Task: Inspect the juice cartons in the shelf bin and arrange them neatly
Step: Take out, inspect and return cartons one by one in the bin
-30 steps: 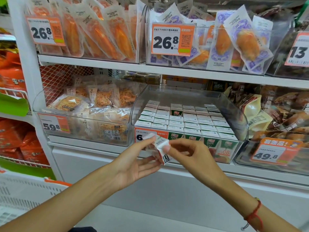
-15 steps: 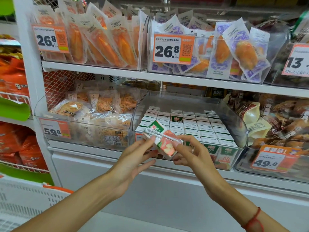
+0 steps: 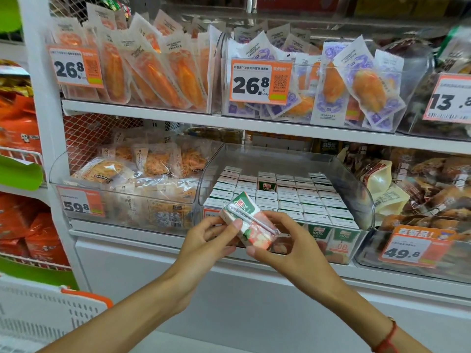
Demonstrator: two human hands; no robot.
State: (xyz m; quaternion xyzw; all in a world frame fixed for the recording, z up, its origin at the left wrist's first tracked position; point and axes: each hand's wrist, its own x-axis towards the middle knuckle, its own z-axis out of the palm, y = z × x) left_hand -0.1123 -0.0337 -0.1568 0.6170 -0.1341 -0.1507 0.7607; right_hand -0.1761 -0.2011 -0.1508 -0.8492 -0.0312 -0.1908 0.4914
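Cardboard, white and green with fruit printed on one end, makes up the small juice carton [image 3: 248,221] that both hands hold in front of the clear plastic bin [image 3: 288,161] on the middle shelf [image 3: 153,233]. The left hand [image 3: 206,240] grips the carton's upper end, thumb laid across the face and fingers curled beneath; the right hand [image 3: 285,240] pinches the lower end between thumb and fingertips. A wrapped straw [image 3: 251,217] runs slantwise across the upturned face, along the carton's long axis, which points from about 10 o'clock at the green end to 4 o'clock at the fruit end. The carton is tilted, not upright, and sits just outside the bin's front wall. The other cartons [image 3: 285,197] stand in tight rows inside the bin, tops up, at roughly 1 o'clock from the held one, with one green-fronted carton [image 3: 266,183] showing near the back. Putting this one back would likely mean turning its long axis upright and lifting it up and over the front wall toward 12 o'clock. Both hands are about equally near the bin; the left lies closer to its left front corner, where I cannot tell if a gap waits.
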